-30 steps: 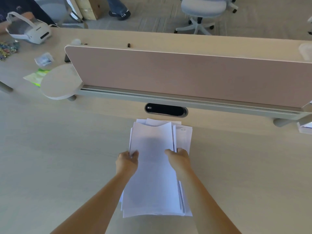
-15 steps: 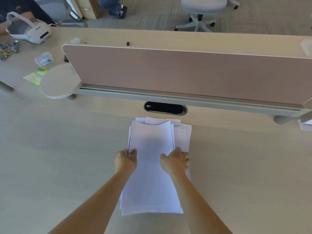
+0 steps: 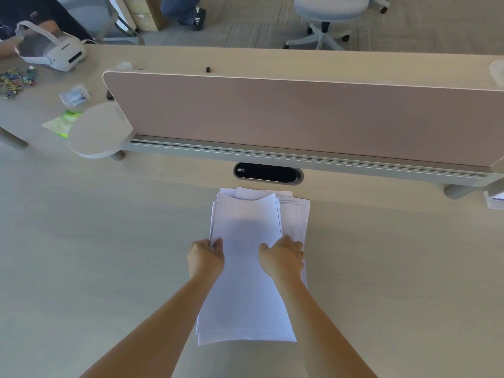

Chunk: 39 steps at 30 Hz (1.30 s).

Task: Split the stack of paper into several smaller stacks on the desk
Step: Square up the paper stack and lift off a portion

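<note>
A loose stack of white paper (image 3: 245, 290) lies on the light wood desk (image 3: 95, 268), straight in front of me. The sheets are uneven, and a few stick out at the far end and on the right side. My left hand (image 3: 206, 257) grips the stack's left edge, thumb on top and fingers curled under. On the right side my right hand (image 3: 283, 257) holds the upper sheets, fingers curled over their edge. Lower sheets (image 3: 300, 216) show beyond my right hand, offset to the right.
A pink divider panel (image 3: 300, 115) on a grey rail closes the desk's far side, with a black cable port (image 3: 268, 173) just beyond the paper. A round side shelf (image 3: 98, 132) sits at the left. Across the divider are a white headset (image 3: 51, 50), small packets and another person's legs.
The top sheets have slid left and toward me, leaving the lower sheets showing on the right. My right hand has curled further over the edge. The left hand has barely moved.
</note>
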Available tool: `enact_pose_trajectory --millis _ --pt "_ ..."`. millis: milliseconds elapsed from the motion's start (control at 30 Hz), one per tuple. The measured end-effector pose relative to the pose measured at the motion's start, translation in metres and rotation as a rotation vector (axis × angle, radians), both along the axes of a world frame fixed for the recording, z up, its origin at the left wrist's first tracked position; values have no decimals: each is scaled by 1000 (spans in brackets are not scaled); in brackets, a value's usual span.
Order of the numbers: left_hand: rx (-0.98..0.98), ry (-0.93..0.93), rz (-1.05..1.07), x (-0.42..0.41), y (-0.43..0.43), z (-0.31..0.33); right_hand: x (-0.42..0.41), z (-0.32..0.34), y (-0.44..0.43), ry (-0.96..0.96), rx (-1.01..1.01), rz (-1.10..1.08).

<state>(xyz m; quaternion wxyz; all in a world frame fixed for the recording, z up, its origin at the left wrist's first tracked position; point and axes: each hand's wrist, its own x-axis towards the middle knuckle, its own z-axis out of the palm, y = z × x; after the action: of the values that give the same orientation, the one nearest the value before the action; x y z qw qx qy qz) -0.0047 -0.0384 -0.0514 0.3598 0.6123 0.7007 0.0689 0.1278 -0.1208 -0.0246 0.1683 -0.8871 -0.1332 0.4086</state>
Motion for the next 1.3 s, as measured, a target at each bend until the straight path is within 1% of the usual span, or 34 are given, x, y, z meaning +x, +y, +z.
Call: enact_pose_trajectory --millis 133,267,333,400,467,533,600,667,767,833,900,1000,1067,1133,1300 --pt "96 38 -28 1 -5 0 2 1 -1 -34 -8 -30" --pt "129 6 -25 10 -10 5 1 -2 -4 -12 26 -53" --pt "71 -59 32 13 -8 8 2 -4 -5 1 43 -74" --pt "-78 -145 170 14 0 8 4 -8 -7 9 64 -97" --pt "-252 -230 215 13 10 11 8 -12 -9 38 83 -124" --pt "-364 -265 136 12 14 14 12 -18 -11 84 90 -170" --pt "-352 -263 16 11 14 17 18 -18 -13 138 115 -217" --pt "-338 -316 -66 9 12 20 25 -19 -17 165 135 -253" --pt "-326 -447 -160 4 12 43 36 -11 -26 182 237 -303" --pt "-308 -568 -201 -4 14 67 43 -9 -32 237 338 -359" --pt "-280 -669 -252 -16 17 95 50 -2 -37 363 438 -364" --pt "-242 -777 -307 -38 22 137 49 34 -38 670 645 -304" --pt "-222 -854 -318 -60 26 163 37 56 -29 785 755 -152" --pt "-217 -935 -313 -88 29 183 13 85 -12 809 818 -9" --pt "-127 -1014 -238 -180 38 216 -71 140 28 805 954 128"
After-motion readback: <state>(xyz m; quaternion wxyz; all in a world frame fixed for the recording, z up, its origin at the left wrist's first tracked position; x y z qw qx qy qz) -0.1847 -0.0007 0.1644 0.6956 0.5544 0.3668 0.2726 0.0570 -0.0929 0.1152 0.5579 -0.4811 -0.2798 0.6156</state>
